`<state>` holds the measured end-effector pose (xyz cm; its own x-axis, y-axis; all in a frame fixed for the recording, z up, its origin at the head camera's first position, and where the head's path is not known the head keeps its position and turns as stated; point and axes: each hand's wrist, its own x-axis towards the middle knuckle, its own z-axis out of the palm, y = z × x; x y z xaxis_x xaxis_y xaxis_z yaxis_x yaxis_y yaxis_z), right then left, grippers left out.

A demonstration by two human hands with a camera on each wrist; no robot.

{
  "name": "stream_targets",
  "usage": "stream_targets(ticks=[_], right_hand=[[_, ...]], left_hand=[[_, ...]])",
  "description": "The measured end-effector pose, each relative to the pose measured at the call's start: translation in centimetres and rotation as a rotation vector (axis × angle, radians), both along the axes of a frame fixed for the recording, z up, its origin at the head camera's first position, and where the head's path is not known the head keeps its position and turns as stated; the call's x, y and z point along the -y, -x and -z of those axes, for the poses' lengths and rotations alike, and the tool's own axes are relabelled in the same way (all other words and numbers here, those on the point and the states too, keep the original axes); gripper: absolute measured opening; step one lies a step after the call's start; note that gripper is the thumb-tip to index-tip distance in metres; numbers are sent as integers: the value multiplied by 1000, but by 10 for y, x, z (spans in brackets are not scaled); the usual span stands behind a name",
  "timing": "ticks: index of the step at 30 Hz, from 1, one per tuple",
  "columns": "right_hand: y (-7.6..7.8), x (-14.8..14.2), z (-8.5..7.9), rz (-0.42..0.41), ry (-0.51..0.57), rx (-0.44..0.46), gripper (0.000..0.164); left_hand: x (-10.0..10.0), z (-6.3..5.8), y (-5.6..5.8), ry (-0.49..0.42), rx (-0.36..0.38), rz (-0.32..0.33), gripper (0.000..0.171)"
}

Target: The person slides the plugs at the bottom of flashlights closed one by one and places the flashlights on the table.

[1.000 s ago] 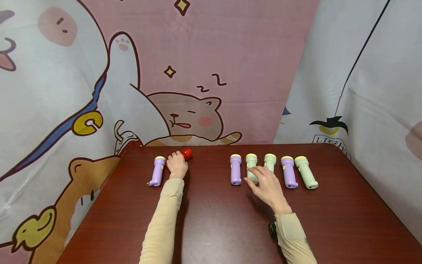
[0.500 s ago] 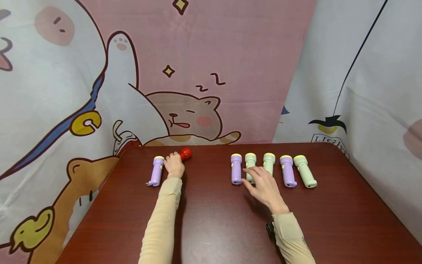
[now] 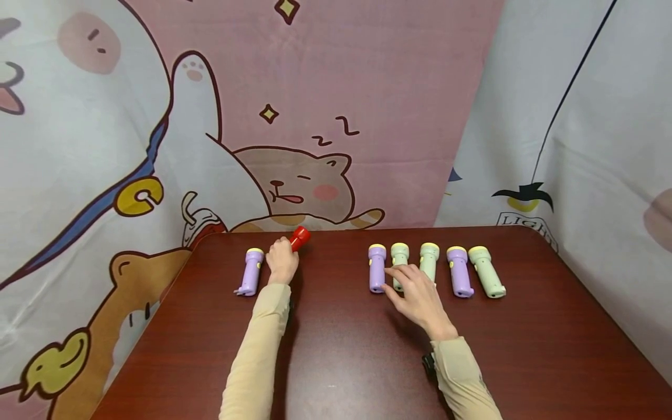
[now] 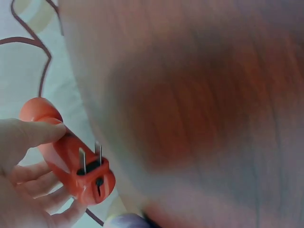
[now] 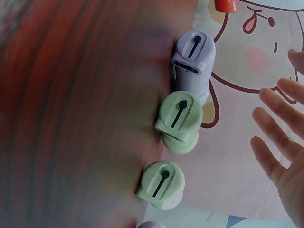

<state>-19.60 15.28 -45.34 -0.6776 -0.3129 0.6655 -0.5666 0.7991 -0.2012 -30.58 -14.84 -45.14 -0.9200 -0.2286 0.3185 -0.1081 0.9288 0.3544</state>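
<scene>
My left hand point(image 3: 282, 261) grips a red flashlight point(image 3: 300, 237) near the table's back edge, its head pointing away to the right. In the left wrist view the thumb lies along the flashlight's body, fingers curl underneath, and two metal plug prongs point(image 4: 90, 159) stand out at the tail. A purple flashlight point(image 3: 251, 273) lies just left of this hand. My right hand point(image 3: 420, 297) hovers with spread, relaxed fingers over a light green flashlight point(image 3: 400, 254), partly covering it. Its thumb and index tip come close to another purple flashlight point(image 3: 376, 268). Nothing is between its fingers.
Right of the covered flashlight lie a second green flashlight point(image 3: 429, 260), a purple one point(image 3: 459, 273) and a slanted green one point(image 3: 486, 273), in a row. The brown table point(image 3: 336, 361) ends at a cartoon-printed cloth point(image 3: 409, 116) behind.
My left hand has raised and turned the red flashlight, so its head now points farther up and back. The right hand has drifted slightly left toward the purple flashlight.
</scene>
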Motion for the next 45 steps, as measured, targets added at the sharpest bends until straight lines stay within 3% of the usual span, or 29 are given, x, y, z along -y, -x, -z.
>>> stream_targets(ticks=[7, 16, 27, 45], right_hand=[[-1, 6, -3, -23, 2, -5, 32], [-1, 19, -6, -63, -16, -33, 33], [-1, 34, -10, -86, -28, -60, 36], [-3, 49, -13, -44, -69, -62, 36]], left_hand=[[-9, -12, -10, -231, -12, 17, 25], [-28, -31, -27, -397, 34, 48, 40], [-55, -46, -51, -500, 57, 94, 44], [-93, -56, -81, -605, 39, 190, 42]])
